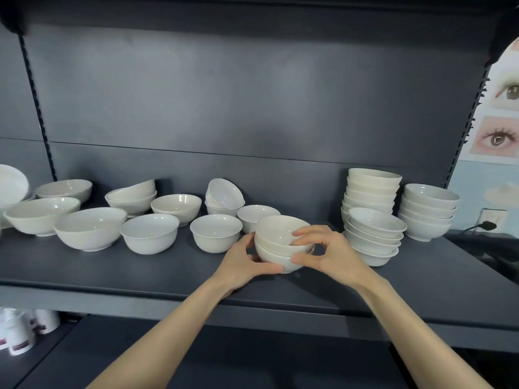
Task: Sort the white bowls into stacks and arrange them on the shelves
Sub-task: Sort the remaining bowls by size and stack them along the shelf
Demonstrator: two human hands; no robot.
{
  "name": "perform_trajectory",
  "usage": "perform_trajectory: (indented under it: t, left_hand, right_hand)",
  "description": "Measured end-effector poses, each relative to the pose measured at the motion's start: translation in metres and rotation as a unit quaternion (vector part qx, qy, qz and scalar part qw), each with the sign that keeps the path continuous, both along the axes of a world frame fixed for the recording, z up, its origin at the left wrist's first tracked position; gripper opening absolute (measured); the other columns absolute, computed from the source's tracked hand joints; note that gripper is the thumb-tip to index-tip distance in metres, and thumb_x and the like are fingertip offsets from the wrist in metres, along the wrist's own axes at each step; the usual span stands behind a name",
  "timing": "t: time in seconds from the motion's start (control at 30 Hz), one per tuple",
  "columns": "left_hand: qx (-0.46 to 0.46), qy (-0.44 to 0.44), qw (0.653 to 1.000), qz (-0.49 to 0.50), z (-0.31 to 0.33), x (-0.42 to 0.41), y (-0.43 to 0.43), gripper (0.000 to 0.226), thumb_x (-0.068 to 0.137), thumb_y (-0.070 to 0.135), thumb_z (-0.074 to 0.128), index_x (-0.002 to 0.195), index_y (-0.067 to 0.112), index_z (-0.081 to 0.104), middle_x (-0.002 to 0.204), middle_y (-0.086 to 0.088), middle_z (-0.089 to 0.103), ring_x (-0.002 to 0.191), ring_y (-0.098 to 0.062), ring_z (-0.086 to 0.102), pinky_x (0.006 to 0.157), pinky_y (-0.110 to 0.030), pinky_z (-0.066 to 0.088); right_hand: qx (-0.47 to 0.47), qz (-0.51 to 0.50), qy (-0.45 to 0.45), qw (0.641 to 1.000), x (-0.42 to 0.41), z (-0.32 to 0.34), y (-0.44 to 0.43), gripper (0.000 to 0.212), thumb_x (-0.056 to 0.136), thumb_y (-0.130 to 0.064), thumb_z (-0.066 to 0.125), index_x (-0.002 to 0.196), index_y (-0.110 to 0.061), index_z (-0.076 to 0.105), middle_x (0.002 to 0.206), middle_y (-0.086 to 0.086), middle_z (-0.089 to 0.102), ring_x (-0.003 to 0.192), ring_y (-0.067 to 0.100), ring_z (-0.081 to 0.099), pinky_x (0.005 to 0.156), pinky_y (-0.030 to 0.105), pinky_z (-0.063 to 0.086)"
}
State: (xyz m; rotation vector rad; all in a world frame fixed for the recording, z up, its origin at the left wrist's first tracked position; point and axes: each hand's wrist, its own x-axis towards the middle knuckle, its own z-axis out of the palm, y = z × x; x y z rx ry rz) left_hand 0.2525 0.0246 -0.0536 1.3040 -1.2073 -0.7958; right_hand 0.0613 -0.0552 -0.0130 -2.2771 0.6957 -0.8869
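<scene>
Over the dark shelf (168, 279), both hands (289, 256) clasp two nested bowls (276, 242).

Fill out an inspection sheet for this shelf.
Surface: dark shelf, bowls all along it.
Job's things: three stacks at right; loose bowls at left, some nested askew; bowl pair front centre.
Clutter: labelled cups below left; plate far left.
Hands: left hand and right hand both grip the bowl pair.
Cables: black plug in outlet, far right.
Surroundings: eye poster on right wall.
</scene>
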Motion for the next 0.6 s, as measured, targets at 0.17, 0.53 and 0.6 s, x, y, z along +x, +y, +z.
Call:
perform_trajectory:
  t: [0.17,0.53,0.6]
  left_hand:
    - [0.002,-0.013,1.000,0.008,0.002,-0.002,0.003,0.067,0.064,0.005,0.087,0.122,0.020,0.055,0.116,0.008,0.066,0.094,-0.008,0.068,0.072,-0.016,0.052]
    - [0.024,-0.023,0.999,0.031,0.002,0.014,0.019,0.050,0.075,0.004,0.078,0.120,0.016,0.059,0.102,0.004,0.067,0.091,-0.011,0.068,0.077,-0.016,0.054]
    - [0.023,-0.023,0.999,0.034,0.002,0.012,0.019,0.050,0.075,0.003,0.079,0.119,0.016,0.059,0.102,0.005,0.066,0.090,-0.010,0.068,0.076,-0.016,0.054]
  right_hand:
    - [0.025,-0.012,0.017,0.999,0.000,-0.003,0.000,0.037,0.068,-0.021,0.085,0.093,-0.041,0.067,0.147,-0.010,0.032,0.139,0.011,0.028,0.114,0.034,0.027]
    - [0.090,-0.037,-0.022,0.995,0.000,-0.010,-0.006,0.074,0.060,-0.026,0.090,0.121,-0.038,0.050,0.135,-0.009,0.046,0.118,0.011,0.052,0.091,0.025,0.050]
    - [0.110,-0.035,-0.019,0.993,0.000,-0.010,-0.006,0.092,0.062,-0.022,0.089,0.138,-0.032,0.038,0.131,-0.012,0.048,0.116,0.011,0.053,0.092,0.024,0.047]
